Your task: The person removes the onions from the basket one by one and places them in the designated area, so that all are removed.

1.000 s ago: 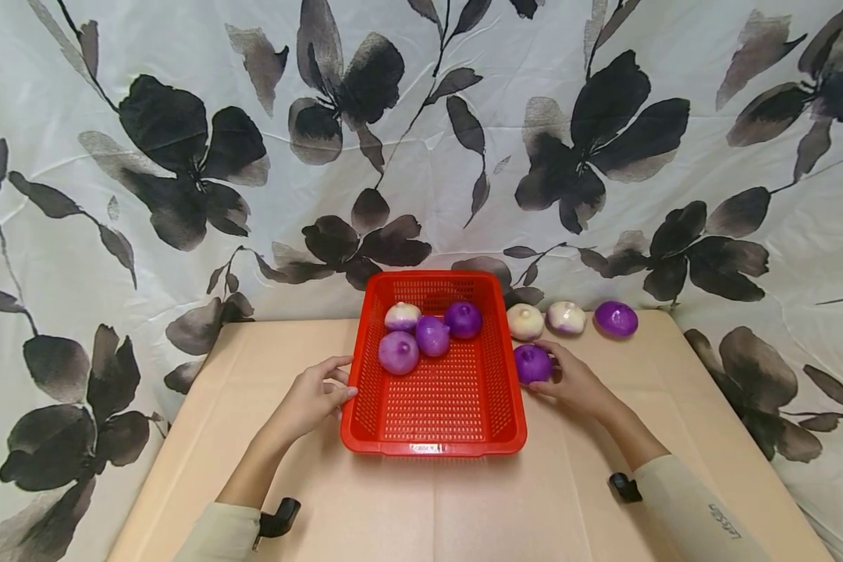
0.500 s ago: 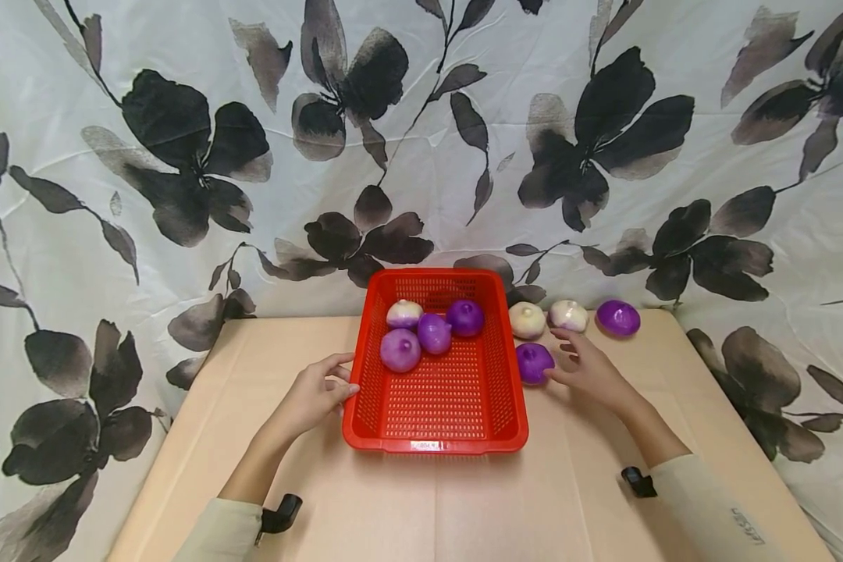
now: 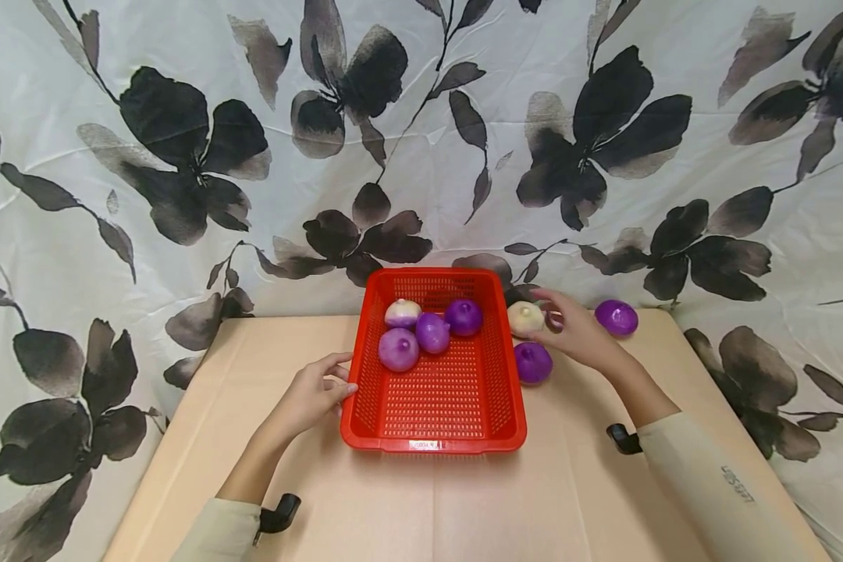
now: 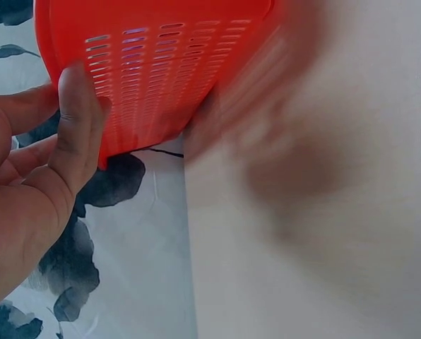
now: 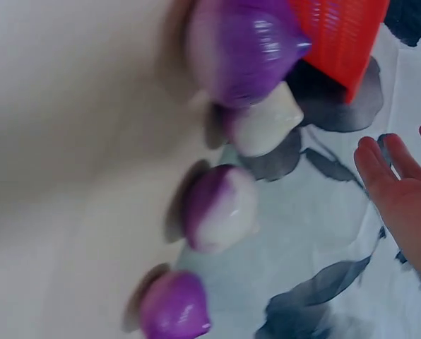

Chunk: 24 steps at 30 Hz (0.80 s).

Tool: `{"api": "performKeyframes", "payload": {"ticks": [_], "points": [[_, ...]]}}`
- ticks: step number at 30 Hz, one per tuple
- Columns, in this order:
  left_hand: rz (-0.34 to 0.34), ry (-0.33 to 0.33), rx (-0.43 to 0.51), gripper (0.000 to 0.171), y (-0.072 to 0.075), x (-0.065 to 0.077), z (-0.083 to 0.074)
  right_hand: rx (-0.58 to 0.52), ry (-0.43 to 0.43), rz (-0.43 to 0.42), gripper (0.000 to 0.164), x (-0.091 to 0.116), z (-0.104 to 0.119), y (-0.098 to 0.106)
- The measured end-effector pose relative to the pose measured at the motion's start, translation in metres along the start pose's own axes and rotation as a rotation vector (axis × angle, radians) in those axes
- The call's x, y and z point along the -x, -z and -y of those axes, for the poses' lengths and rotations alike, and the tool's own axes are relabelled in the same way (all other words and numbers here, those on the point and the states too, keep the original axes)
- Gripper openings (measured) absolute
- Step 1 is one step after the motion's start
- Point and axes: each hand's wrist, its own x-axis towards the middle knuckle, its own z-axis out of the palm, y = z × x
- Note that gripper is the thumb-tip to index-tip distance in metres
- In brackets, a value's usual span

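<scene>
At the left of the red plastic basket (image 3: 428, 445), my left hand (image 3: 316, 394) holds its rim, thumb and fingers at the edge. In the left wrist view the thumb (image 4: 75, 120) lies along the slotted wall. My right hand (image 3: 579, 332) hovers over the onions beside the basket, its fingers spread and nothing gripped. Under it, a white-and-purple onion (image 5: 221, 208) is mostly hidden from the head view. Close by its fingertips is a pale onion (image 3: 524, 318), with a purple onion (image 3: 533, 363) in front. Another purple onion (image 3: 616, 318) lies farther right.
Several onions sit in the far half of the basket, among them a light purple one (image 3: 398, 350) and a dark purple one (image 3: 464, 317). A flower-patterned cloth (image 3: 464, 156) hangs behind the tan tabletop (image 3: 435, 507).
My right hand has let go of the front purple onion and moved back over the pale and white-and-purple ones. The left hand has stayed at the basket rim.
</scene>
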Motion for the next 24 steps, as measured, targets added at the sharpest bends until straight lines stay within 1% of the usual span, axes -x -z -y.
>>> {"api": "performKeyframes", "payload": {"ticks": [7, 13, 20, 24], "points": [[0.003, 0.011, -0.006, 0.061, 0.0, -0.001, -0.001, 0.017, 0.028, 0.087, 0.078, -0.029, 0.022, -0.002], [0.0, 0.01, -0.006, 0.06, 0.0, 0.0, -0.001, 0.031, 0.034, 0.15, 0.076, -0.057, 0.045, -0.01], [0.004, 0.0, -0.008, 0.06, 0.0, -0.001, -0.001, 0.165, 0.039, 0.185, 0.077, -0.088, 0.066, -0.026], [0.004, 0.002, -0.007, 0.06, 0.0, -0.001, -0.001, 0.163, 0.027, 0.235, 0.076, -0.102, 0.074, -0.036]]}}
